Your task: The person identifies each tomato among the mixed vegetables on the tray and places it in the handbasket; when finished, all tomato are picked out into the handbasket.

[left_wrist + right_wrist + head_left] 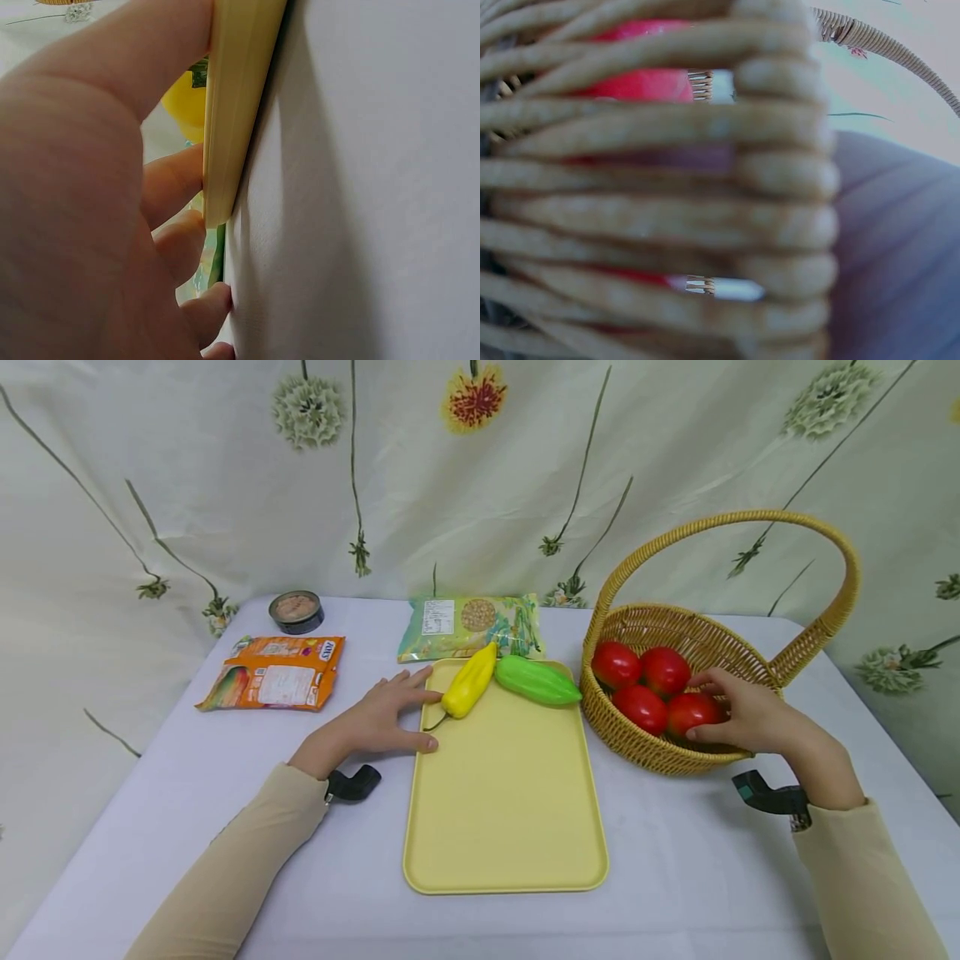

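Observation:
In the head view, my left hand [386, 718] rests with spread fingers at the left edge of a yellow tray [502, 810]. Its thumb and fingers touch the rim, as the left wrist view also shows. A yellow pepper [470, 683] with a dark stem lies by those fingertips, and a long green vegetable [537, 680] lies beside it, both at the tray's far end. My right hand [750, 714] reaches into a wicker basket [637, 747] and grips the nearest right tomato [690, 712]. Other red tomatoes [640, 708] sit around it. Wicker hides most of the right wrist view.
Behind the tray lies a green packet [472, 627]. At the back left are an orange packet [281, 672] and a small round tin [296, 612]. The basket's tall handle [750, 517] arches over its opening. A floral cloth [465, 485] hangs behind the white table.

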Tool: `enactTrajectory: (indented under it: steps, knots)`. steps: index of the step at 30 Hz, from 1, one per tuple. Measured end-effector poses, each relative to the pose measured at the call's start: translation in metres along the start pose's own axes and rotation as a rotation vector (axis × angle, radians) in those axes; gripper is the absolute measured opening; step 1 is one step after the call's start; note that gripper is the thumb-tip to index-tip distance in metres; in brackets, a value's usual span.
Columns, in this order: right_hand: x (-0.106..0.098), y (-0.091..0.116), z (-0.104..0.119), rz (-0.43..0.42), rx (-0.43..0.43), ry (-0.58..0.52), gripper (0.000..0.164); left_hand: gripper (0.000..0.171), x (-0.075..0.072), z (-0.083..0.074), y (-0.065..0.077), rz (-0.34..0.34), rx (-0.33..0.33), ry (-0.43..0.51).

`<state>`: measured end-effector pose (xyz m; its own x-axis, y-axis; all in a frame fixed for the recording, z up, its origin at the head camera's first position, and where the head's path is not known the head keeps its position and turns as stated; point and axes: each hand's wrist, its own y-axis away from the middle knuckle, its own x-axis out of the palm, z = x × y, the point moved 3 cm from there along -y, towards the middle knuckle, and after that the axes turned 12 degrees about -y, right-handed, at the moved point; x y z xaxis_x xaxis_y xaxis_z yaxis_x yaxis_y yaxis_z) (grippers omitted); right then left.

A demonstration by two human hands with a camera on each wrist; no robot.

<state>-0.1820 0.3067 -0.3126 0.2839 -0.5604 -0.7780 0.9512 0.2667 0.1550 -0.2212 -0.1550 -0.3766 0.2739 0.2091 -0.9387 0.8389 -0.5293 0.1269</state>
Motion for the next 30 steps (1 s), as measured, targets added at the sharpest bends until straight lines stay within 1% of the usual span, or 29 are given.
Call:
enactTrajectory:
  steps: [6, 11, 16, 21, 27, 30]
  knots:
    - [0.000, 0.000, -0.001, 0.001, -0.004, -0.017, 0.066, 0.078, 0.000, -0.001, 0.000, 0.002, 0.001, -0.003]
    - [-0.002, 0.002, -0.001, -0.010, 0.011, -0.026, 0.062, 0.078, 0.000, -0.001, -0.002, 0.005, 0.001, -0.007]
    - [-0.004, 0.003, 0.002, -0.022, 0.026, -0.024, 0.063, 0.078, -0.001, -0.002, -0.003, 0.011, 0.001, -0.010]
    - [-0.005, 0.005, 0.004, -0.044, 0.015, -0.016, 0.063, 0.078, -0.001, -0.003, -0.003, 0.025, -0.001, -0.015]
    - [-0.007, 0.005, 0.008, -0.068, 0.013, -0.005, 0.063, 0.079, -0.006, -0.003, 0.001, 0.043, 0.011, -0.005]
    - [-0.009, 0.005, 0.011, -0.077, 0.008, -0.009, 0.064, 0.080, -0.010, -0.002, 0.004, 0.051, 0.005, 0.008]
